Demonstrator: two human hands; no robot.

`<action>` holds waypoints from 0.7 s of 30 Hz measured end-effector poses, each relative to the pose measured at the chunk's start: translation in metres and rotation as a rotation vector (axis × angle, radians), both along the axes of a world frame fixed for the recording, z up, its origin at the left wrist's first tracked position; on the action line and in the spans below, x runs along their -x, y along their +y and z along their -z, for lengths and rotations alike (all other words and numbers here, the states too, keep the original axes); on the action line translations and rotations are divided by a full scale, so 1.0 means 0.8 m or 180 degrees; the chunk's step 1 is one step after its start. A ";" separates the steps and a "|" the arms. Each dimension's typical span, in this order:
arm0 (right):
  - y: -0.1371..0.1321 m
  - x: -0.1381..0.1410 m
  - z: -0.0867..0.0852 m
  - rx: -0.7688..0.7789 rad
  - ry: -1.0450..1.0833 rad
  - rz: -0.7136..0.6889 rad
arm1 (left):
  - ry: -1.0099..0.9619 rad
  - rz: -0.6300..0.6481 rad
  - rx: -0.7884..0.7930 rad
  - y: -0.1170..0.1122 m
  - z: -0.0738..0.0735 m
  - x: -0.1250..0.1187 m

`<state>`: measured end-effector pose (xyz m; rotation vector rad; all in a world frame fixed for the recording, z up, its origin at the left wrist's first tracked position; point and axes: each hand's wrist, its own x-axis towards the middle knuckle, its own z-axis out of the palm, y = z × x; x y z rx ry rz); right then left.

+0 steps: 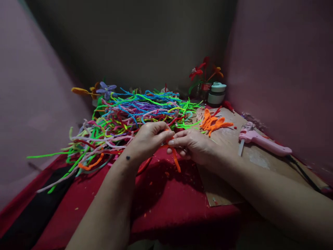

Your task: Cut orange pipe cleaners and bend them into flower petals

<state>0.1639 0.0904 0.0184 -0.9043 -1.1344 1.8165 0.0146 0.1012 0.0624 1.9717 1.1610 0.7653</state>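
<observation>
Clock: 12 o'clock lay away from the person, with the two hands at the centre of the dial.
Orange stem (177, 163): sat at the centre, just above the red cloth (166, 211), its free end hanging toward 5 to 6 o'clock.
Left hand (152, 135): pinched the stem's upper part between thumb and forefinger, apparently as the anchoring grip.
Right hand (194, 144): pinched the same stem just beside, thumb against fingers; two close grips probably kept so limp a piece from twisting. Whether the fingertips touched could not be told.
Stem heap (122, 116): sprawled from 8 to 12 o'clock in many colours, presumably loose so that single lengths could be drawn out.
Orange petals (214, 123): lay in a small pile between 2 and 3 o'clock, likely grouped for their shared colour.
Glue gun (265, 140): rested at 3 o'clock on the board (221, 194), which probably spared the cloth from drips.
Orange crumbs (151, 183): dotted the cloth toward 7 o'clock.
Red flowers (196, 72): stood at 1 o'clock, near a lidded container (216, 94), seemingly set back to free the front.
</observation>
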 end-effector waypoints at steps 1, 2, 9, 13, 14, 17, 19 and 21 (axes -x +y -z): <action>0.001 0.000 0.000 -0.0060 0.0009 0.0122 | -0.0194 -0.0085 0.0116 0.000 0.001 -0.001; 0.001 0.000 0.000 -0.0133 0.0015 0.0260 | -0.0407 -0.0185 0.0235 0.001 0.001 -0.001; 0.001 0.002 -0.002 -0.0640 0.0029 0.0992 | -0.0482 -0.0731 -0.0016 0.001 0.000 -0.002; 0.003 0.001 -0.001 -0.0397 0.0100 0.0937 | -0.0586 -0.0765 -0.0109 -0.003 -0.001 -0.006; 0.003 0.000 -0.001 -0.0357 0.0089 0.0907 | -0.0548 -0.0754 -0.0094 -0.003 -0.002 -0.007; 0.002 0.001 0.002 -0.0478 -0.0032 0.0872 | -0.0315 -0.0692 -0.0004 -0.003 -0.003 -0.008; 0.001 0.001 0.003 -0.0619 -0.0132 0.0856 | -0.0182 -0.0649 0.0039 -0.003 -0.003 -0.009; 0.001 0.002 0.005 -0.0701 -0.0201 0.0842 | -0.0119 -0.0627 0.0077 -0.003 -0.004 -0.009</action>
